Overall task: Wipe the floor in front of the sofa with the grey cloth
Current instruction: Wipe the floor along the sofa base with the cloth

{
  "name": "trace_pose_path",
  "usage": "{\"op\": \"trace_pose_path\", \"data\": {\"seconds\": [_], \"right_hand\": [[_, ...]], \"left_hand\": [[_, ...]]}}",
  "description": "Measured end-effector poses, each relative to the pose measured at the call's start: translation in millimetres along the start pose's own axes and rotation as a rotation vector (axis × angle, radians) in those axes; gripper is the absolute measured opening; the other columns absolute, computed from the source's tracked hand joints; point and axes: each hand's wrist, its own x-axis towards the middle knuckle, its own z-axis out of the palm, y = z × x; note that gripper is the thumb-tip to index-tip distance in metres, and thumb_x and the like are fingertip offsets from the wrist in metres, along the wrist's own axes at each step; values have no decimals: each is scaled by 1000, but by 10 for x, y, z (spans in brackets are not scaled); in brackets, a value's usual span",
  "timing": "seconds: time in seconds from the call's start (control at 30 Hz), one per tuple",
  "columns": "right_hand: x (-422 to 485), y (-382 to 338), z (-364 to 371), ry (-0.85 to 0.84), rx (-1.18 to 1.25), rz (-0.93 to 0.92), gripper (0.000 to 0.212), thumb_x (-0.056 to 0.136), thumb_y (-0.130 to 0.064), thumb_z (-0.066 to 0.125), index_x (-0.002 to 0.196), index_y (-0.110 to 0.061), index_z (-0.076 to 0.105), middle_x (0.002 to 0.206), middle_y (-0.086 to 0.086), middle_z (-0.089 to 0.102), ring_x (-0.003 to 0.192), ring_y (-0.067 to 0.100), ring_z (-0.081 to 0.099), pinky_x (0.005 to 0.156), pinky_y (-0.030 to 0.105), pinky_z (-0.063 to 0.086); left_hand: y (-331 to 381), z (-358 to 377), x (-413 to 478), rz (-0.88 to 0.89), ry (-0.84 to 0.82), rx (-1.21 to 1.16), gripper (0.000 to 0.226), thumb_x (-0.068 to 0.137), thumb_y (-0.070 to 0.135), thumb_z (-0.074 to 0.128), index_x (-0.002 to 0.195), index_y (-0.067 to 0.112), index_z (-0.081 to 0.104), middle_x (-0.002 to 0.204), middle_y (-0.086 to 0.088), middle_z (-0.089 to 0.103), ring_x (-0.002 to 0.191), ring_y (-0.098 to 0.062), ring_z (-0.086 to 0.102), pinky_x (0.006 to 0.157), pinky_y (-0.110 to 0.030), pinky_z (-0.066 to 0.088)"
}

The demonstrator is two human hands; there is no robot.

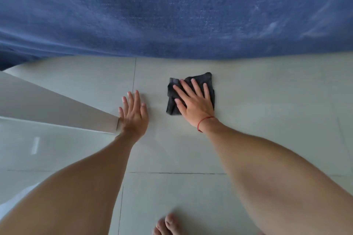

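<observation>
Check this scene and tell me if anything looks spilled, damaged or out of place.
Nothing stands out. The right hand presses the grey cloth flat on the floor before the sofa; the left hand rests beside it. No spill or damage shows.

Single view only, so I have no second angle to compare. Head-worn wide-angle camera looks forward and steeply down from above, close to pale tiled floor. Right hand pressed flat on grey cloth sits just right of frame centre. Beyond that grip, blue sofa fills whole upper third. Left of it, left hand flat on tile. Nearer me than grip, forearms run to bottom corners; bare toes at bottom edge. Edges bend, lens distortion.
</observation>
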Motion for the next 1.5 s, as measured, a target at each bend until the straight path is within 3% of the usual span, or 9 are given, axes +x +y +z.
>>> {"op": "trace_pose_path", "data": {"seconds": [0.23,0.43,0.57,0.73,0.93,1.03,1.2,1.3,1.5], "right_hand": [[-1070,1519,-358,72,-31,580,65,88,-52,15,146,-34,37,158,-6,30,146,26,27,117,56,14],[-1003,1639,-406,82,-15,738,57,94,-50,21,150,-39,23,161,-8,18,149,29,9,116,60,2],[-537,1435,-370,63,-7,665,53,97,-48,28,149,-39,23,162,-7,17,149,31,7,115,64,1],[-48,694,-236,51,-11,302,53,90,-46,32,141,-37,43,154,-6,37,145,32,27,113,63,9],[-519,810,-134,61,-30,17,47,92,-43,38,135,-34,53,147,-8,48,139,28,41,113,53,18],[-914,1083,-196,80,-3,176,47,92,-42,38,137,-34,51,148,-8,46,140,26,40,114,49,17],[-1621,1953,-399,109,-35,591,56,91,-48,29,142,-32,45,152,-4,42,141,28,38,113,53,21],[-1559,2418,-595,74,29,879,56,94,-50,24,149,-37,26,161,-8,20,149,27,16,115,60,10],[-783,2425,-619,132,49,921,54,98,-47,24,151,-37,18,163,-7,9,150,32,1,114,65,-1]], "left_hand": [[630,400,-146,215,-20,53,64,98,47,23,155,27,5,164,-3,-6,151,-23,-10,121,-42,-5],[656,550,-141,182,-43,186,64,99,48,22,154,30,-5,163,-2,-15,150,-23,-14,121,-42,-7],[658,560,-149,174,-52,202,64,100,47,21,154,30,-7,162,-2,-17,150,-23,-15,120,-41,-9],[655,565,-122,165,-53,213,63,100,47,22,154,31,-6,162,-1,-17,150,-22,-15,120,-41,-8],[717,549,-162,104,-51,216,63,100,43,23,154,30,-6,162,-3,-17,150,-23,-17,120,-46,-10],[1058,646,-252,206,28,227,62,100,38,26,155,28,-2,163,-6,-15,149,-25,-17,118,-48,-13],[1684,882,-277,329,-198,271,63,98,53,19,152,38,-7,162,-1,-20,149,-23,-19,119,-48,-11],[1708,959,-231,293,-264,321,63,96,58,15,150,42,-13,160,0,-27,148,-22,-23,119,-48,-13],[1731,984,-219,300,-266,314,62,97,55,16,151,41,-13,159,0,-28,147,-22,-25,118,-48,-15]]}}
